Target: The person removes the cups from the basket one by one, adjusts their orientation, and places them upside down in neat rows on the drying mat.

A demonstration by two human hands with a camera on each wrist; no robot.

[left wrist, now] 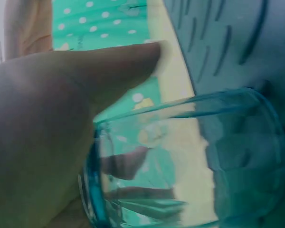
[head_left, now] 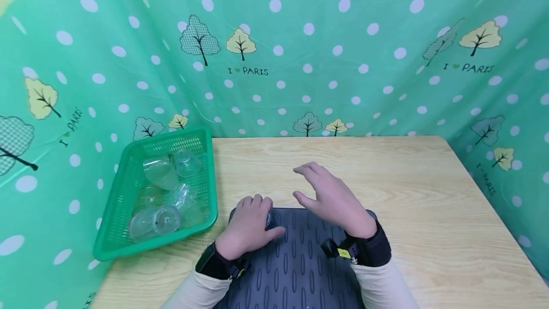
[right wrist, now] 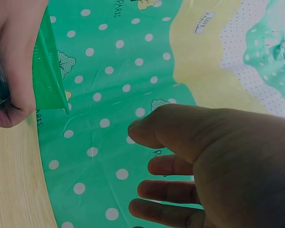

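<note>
**Left hand wraps a clear glass at the mat's far edge**

The left hand (head_left: 246, 228) curls round a small clear glass (left wrist: 190, 161), fingers on top, thumb along the side, at the far left corner of the mat. The right hand (head_left: 332, 199) hovers above with fingers loosely spread, holding nothing. Largest first: the pale wooden table (head_left: 429, 204), smooth with a fine grain. Next, the green plastic basket (head_left: 116, 237), rectangular with mesh walls, piled with more clear glasses (head_left: 160, 173) lying at all angles. Then the dark grey mat (head_left: 300, 261), ribbed with oval grooves. The held glass is smooth and round-walled; in the left wrist view it lies tipped, its long axis roughly level, its rim facing the palm.
</note>
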